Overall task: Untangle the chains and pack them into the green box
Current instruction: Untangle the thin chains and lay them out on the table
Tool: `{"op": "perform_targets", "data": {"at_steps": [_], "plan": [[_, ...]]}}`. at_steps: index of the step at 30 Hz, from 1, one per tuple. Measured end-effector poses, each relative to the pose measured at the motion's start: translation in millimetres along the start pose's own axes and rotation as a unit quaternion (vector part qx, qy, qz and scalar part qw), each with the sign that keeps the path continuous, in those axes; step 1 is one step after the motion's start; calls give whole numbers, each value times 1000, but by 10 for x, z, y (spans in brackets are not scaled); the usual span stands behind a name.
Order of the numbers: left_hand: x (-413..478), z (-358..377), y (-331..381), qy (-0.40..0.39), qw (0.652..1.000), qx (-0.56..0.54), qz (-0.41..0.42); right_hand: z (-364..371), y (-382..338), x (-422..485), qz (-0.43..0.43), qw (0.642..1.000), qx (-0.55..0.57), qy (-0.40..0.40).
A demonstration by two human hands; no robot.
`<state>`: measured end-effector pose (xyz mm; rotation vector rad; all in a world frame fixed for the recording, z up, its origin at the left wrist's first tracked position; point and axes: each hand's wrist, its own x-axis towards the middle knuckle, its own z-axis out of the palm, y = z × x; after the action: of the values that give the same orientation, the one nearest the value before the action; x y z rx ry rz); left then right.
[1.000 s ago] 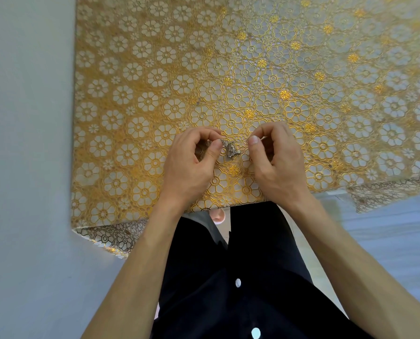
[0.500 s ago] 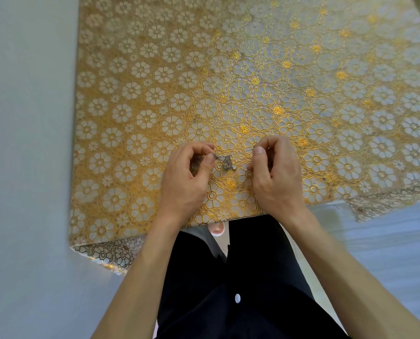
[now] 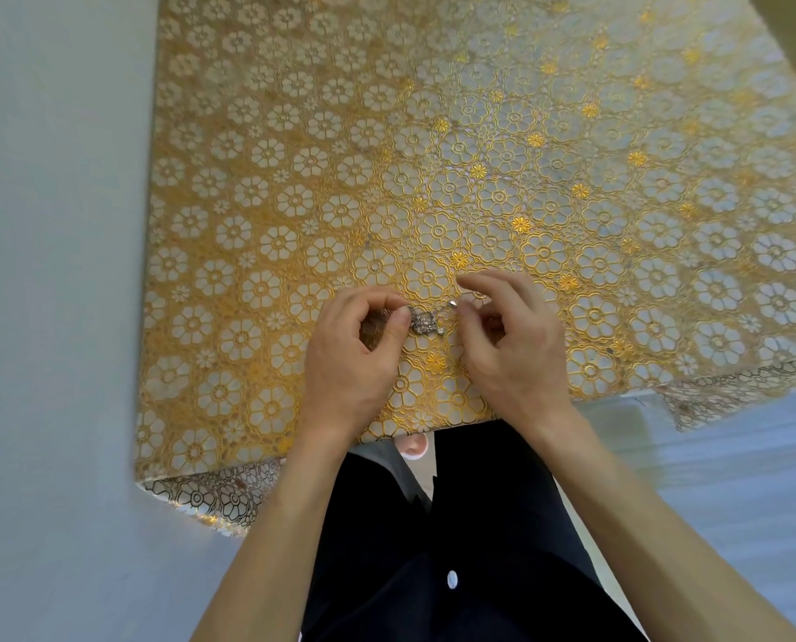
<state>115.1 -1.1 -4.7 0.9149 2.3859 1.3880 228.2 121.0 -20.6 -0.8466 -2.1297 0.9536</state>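
Observation:
A small tangle of silver chains (image 3: 424,322) hangs between my two hands just above the table's near edge. My left hand (image 3: 354,359) pinches the left side of the tangle between thumb and forefinger. My right hand (image 3: 509,349) pinches a thin strand with a tiny silver end piece (image 3: 452,303) that leads up and right from the tangle; its forefinger is stretched out above. No green box is in view.
The table (image 3: 433,155) is covered with a gold and white flower-patterned cloth that hangs over the near edge. A pale wall runs along the left side. My dark clothing and the pale floor show below the table edge.
My right hand has drawn a strand out to the right and raised its forefinger. The camera has tilted, so both hands sit lower in the view.

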Motion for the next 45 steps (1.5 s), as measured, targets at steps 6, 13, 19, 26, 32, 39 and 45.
{"op": "perform_targets", "data": {"at_steps": [6, 13, 19, 26, 32, 39, 45], "plan": [[-1, 18, -29, 53, 997, 64, -3, -30, -4, -55, -67, 996, -13, -53], [-1, 27, -44, 75, 992, 98, -3, 36, 14, -59, -118, 986, -94, -65], [-1, 20, -33, 70, 992, 106, 8, 29, 7, -48, -84, 988, -91, -87], [-25, -34, -10, -14, 992, 105, 72, -7, 2, -16, -16, 996, -1, -85], [-11, -1, -56, -11, 992, 101, 72, -21, -1, -7, -3, 996, 13, -92], [-6, -5, -64, -10, 995, 84, 62, -16, 0, -5, 4, 995, -2, -95], [-13, -27, -37, -11, 998, 41, 42, -8, -8, -14, -6, 995, -28, -99]]}}
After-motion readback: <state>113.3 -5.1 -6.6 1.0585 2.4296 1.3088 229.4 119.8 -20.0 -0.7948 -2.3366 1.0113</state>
